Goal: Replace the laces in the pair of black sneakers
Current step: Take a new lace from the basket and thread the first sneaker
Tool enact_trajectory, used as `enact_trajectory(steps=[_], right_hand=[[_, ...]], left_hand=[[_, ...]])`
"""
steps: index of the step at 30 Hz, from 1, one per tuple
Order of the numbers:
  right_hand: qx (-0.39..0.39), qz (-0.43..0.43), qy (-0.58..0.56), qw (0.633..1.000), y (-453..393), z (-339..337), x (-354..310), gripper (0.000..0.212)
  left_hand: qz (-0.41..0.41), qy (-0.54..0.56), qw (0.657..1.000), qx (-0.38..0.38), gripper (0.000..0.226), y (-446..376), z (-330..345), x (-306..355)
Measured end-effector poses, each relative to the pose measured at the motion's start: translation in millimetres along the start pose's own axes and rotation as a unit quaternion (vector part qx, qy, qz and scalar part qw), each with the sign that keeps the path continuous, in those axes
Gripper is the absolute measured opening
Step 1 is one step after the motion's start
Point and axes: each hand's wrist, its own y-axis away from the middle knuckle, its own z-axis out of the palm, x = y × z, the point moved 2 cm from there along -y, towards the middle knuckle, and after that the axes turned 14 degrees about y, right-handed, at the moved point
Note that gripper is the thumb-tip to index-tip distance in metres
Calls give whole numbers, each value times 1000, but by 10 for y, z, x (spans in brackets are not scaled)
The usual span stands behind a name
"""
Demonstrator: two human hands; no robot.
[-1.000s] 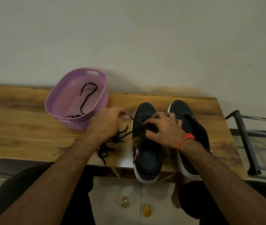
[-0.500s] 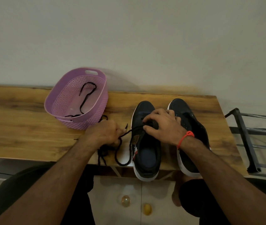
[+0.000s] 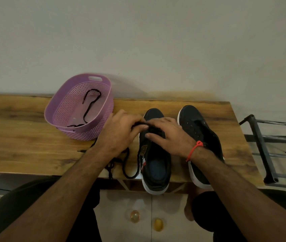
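Two black sneakers with white soles stand side by side on the wooden table (image 3: 16, 137), toes away from me. My left hand (image 3: 119, 131) pinches a black lace (image 3: 126, 165) over the front of the left sneaker (image 3: 154, 165); the lace's slack loops on the table beside that shoe. My right hand (image 3: 168, 137), a red band at its wrist, holds the left sneaker's eyelet area, fingers bent over it. The right sneaker (image 3: 198, 130) shows bare eyelets with no lace. Where the lace enters the shoe is hidden by my fingers.
A purple perforated basket (image 3: 103, 109) with another black lace (image 3: 90, 103) inside stands left of the shoes, close to my left hand. A black metal rack (image 3: 261, 145) is off the table's right end. The wall runs directly behind the table.
My left hand has moved up and right from beside the shoe to its toe end, carrying the lace. The right hand stays on the left sneaker.
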Motion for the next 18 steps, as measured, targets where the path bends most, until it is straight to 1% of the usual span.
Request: enact_trajectory(steps=[2,4,5,7,10,11,12,13,14,15,16,17,18], right_hand=[[13,-9,-16,1000,-12,13,-25,41],[54,44,-108,992,-33,-62,-2,27],[72,85,-163,980,-45,-90,44,21],[101,153,-236,954,-32,-138,132,15],[117,212,-321,916,-21,-123,184,12],[117,207,-346,908,-19,-130,166,14],[119,181,-362,907,-15,-141,130,19],[124,133,-348,920,-14,-159,98,27],[125,73,-298,944,-21,-174,72,33],[124,18,-223,967,-27,-176,38,35],[128,-21,-157,979,-28,-163,11,32],[139,-31,-118,983,-30,-151,2,25],[156,-19,-121,980,-29,-163,-8,20]], left_hand=[[35,51,998,-3,18,-8,-37,47],[18,135,991,9,16,-3,-63,45],[-5,189,982,18,16,-9,-88,30],[-37,254,965,49,18,-33,-168,-9],[-52,350,931,91,17,-63,-289,-62],[-54,370,923,92,18,-62,-308,-57],[-50,375,922,83,18,-55,-303,-35],[-44,369,926,60,19,-45,-272,-1],[-40,357,933,30,19,-34,-221,34],[-40,347,937,0,19,-27,-162,64],[-43,342,939,-23,19,-23,-112,86],[-48,340,939,-34,19,-25,-82,93],[-57,340,938,-34,19,-32,-74,93]])
